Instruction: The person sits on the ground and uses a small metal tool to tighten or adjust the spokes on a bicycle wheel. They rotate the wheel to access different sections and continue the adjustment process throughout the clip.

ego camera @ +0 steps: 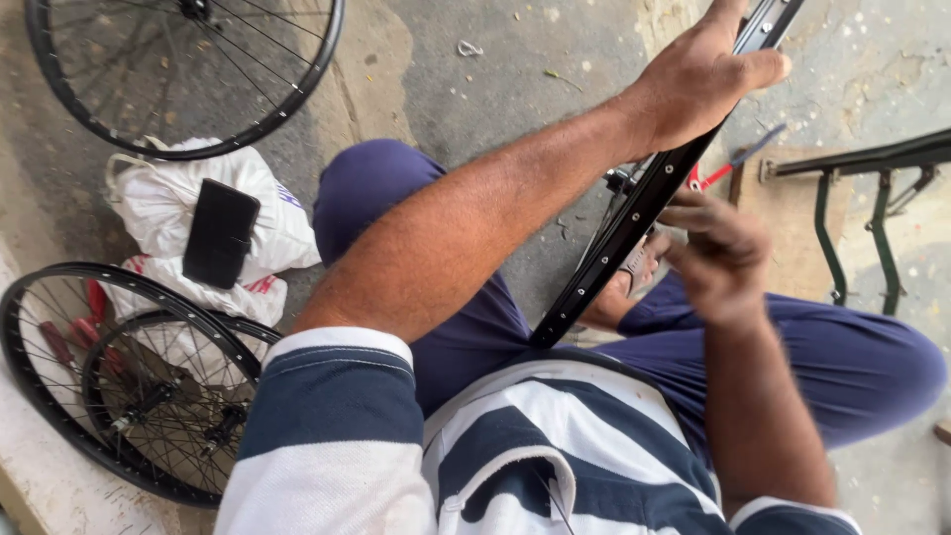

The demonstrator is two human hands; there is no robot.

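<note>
I sit with a black bicycle wheel rim (624, 238) standing between my knees, running from my lap up to the top right. My left hand (703, 74) reaches across and is shut around the upper part of the rim. My right hand (718, 248) is beside the rim's inner side near the spokes and hub, fingers curled and blurred; I cannot make out whether it holds anything. My legs in blue trousers (852, 357) frame the rim.
A spoked wheel (188, 79) lies at the top left, two more wheels (129, 386) at the lower left. White bags (168, 213) carry a flat black case (220, 233). A red-handled tool (728, 170), a wooden board (788, 228) and a dark metal stand (852, 198) are at the right.
</note>
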